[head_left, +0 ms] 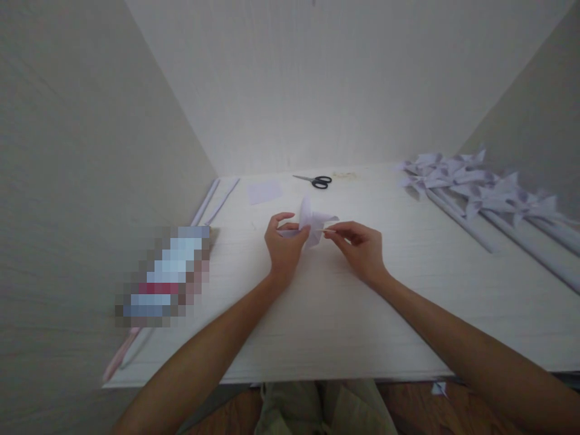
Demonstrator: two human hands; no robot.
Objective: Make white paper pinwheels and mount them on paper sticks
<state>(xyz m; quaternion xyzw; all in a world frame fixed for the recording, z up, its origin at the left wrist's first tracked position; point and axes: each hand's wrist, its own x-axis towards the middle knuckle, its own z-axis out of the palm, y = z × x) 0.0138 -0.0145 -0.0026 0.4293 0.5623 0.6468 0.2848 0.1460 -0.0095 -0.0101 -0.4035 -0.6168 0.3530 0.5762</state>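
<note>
My left hand grips a white paper pinwheel above the middle of the table, its thumb and fingers pressed on the folded blades. From the right, my right hand pinches a thin pale stick, whose tip points at the pinwheel's centre. I cannot tell whether the stick passes through the paper. Beyond the hands lie black-handled scissors and a flat square of paper.
On the right, several finished-looking paper pinwheels lie in a pile on rolled paper tubes. More tubes lie at the left edge beside a blurred-out object. Thin pale pieces sit near the back wall. A paper scrap is on the floor.
</note>
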